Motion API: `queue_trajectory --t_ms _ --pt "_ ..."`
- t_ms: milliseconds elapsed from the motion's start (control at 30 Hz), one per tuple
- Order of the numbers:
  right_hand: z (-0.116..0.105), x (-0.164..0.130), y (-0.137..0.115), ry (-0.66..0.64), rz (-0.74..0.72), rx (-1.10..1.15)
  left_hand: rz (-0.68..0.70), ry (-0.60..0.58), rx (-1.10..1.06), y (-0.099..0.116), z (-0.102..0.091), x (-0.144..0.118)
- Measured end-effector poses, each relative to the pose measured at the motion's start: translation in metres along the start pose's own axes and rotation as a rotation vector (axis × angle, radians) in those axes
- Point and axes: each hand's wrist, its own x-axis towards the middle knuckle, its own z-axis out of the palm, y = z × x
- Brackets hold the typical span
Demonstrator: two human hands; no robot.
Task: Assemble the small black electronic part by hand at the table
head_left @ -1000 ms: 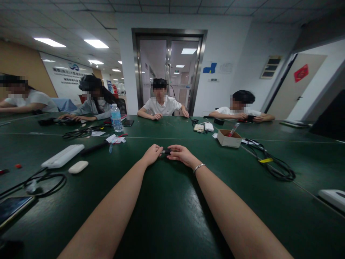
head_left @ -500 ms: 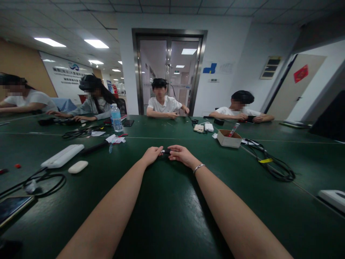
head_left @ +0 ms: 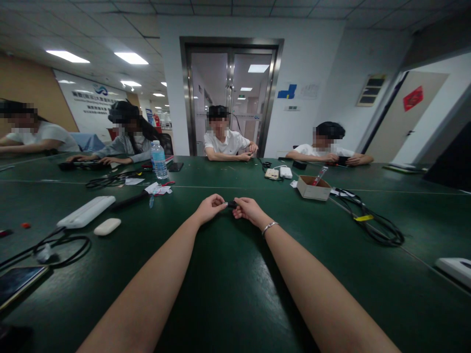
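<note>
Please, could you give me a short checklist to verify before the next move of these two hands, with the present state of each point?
1. Right grip closed on the small black object: ok.
2. Left grip at the object's silvery end: ok, fingertips meet it.
3. Firmness of both holds: cannot tell.
4. Water bottle upright and apart from both hands: ok.
5. Open box apart from the right hand: ok.
6. Black cable at right put away: not ok, it lies coiled on the table.
</note>
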Motion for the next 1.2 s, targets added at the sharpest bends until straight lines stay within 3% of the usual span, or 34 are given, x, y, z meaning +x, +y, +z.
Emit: queue_trajectory --t_ms 300,500,667,1200 --pt "-0.001 0.0 -0.001 -0.011 0.004 0.025 -0.022 -0.018 0.021 -0.003 -0.001 0.001" --pt "-0.002 0.0 0.0 -0.016 0.012 0.013 -0.065 -0.099 0.273 0.004 -0.003 -0.004" --pt "-0.006 0.001 0.002 -0.048 0.004 0.054 -0.038 -0.091 0.397 0.009 -0.003 -0.006" --pt "-0.012 0.0 0.004 -0.142 -0.046 0.137 -0.078 -0.062 0.428 0.004 -0.001 -0.002"
